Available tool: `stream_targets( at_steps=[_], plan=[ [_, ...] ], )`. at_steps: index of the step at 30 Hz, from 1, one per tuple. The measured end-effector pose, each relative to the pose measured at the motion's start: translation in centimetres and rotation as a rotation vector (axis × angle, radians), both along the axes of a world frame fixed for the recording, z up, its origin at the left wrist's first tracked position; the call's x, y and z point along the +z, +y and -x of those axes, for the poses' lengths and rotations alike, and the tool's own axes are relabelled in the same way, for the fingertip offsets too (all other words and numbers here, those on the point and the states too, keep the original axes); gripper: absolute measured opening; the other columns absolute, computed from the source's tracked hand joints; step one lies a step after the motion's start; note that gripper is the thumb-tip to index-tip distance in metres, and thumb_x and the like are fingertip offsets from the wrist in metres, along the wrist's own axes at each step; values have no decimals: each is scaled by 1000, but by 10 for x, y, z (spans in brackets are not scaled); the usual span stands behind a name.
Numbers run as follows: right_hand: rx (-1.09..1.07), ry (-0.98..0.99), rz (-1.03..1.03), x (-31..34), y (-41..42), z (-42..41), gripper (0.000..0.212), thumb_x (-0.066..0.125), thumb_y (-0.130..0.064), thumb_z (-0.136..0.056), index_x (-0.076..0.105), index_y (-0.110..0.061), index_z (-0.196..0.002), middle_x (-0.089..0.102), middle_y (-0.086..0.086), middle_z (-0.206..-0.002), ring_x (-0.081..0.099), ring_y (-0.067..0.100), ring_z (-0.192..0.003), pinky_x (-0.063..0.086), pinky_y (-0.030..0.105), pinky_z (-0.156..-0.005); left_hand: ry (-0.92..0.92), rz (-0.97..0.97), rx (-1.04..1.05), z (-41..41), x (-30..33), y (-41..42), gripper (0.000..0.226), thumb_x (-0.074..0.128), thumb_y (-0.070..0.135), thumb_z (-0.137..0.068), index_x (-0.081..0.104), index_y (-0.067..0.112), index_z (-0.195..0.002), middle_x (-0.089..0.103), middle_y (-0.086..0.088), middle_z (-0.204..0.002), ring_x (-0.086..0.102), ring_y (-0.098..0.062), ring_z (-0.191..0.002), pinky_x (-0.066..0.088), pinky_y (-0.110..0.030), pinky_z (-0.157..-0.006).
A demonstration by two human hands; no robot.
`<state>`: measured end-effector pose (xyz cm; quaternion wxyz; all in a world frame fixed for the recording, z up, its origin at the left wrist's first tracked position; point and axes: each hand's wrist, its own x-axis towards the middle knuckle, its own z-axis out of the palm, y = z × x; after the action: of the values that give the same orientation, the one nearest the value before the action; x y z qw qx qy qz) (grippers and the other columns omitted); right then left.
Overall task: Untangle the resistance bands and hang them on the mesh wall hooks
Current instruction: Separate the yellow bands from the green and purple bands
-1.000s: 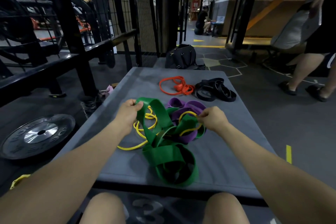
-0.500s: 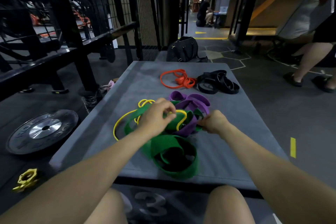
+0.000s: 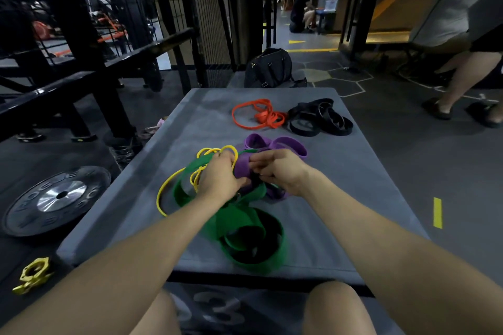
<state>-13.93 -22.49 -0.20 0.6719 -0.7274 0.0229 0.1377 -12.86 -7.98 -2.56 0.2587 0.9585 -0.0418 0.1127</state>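
Left hand (image 3: 221, 179): fingers curled over the tangle, gripping the purple band (image 3: 275, 144) where it meets the yellow band (image 3: 174, 183); right hand (image 3: 280, 171): fingertips pinching the same purple band from the opposite side, the two hands nearly touching. Tangle location: centre of the grey pad (image 3: 353, 198); the green band (image 3: 253, 247) loops out of it toward the near edge. Orange band (image 3: 258, 115) and black band (image 3: 321, 121): side by side at the far end, apart from the tangle. Mesh wall (image 3: 206, 8): behind the pad, upper left.
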Motion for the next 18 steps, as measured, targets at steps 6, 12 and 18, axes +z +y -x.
stream_targets(
  at_steps=[6, 12, 18],
  plan=[
    [-33, -84, 439, -18, -10, -4, 27, 48, 9, -87, 66, 2, -106, 59, 10, -89, 47, 7, -57, 41, 11, -49, 144, 323, 36, -11, -5, 17, 44, 85, 15, -59, 56, 13, -92, 66, -8, -86, 65, -27, -83, 53, -39, -82],
    [-4, 64, 392, -21, 8, -6, 30, 47, 6, -86, 46, -15, -66, 57, 5, -61, 52, 14, -50, 44, 21, -44, 92, 595, 72, -15, 6, 30, 13, 67, -3, -78, 60, 6, -82, 61, -13, -79, 62, -11, -57, 55, -23, -59],
    [-233, 109, -1, -16, 15, -6, 21, 51, 5, -85, 52, -10, -72, 51, 5, -54, 48, 13, -49, 36, 22, -49, 120, 435, -6, -18, 23, 40, 8, 68, 1, -80, 61, 6, -80, 58, -4, -68, 55, -1, -51, 47, -14, -61]
  ],
)
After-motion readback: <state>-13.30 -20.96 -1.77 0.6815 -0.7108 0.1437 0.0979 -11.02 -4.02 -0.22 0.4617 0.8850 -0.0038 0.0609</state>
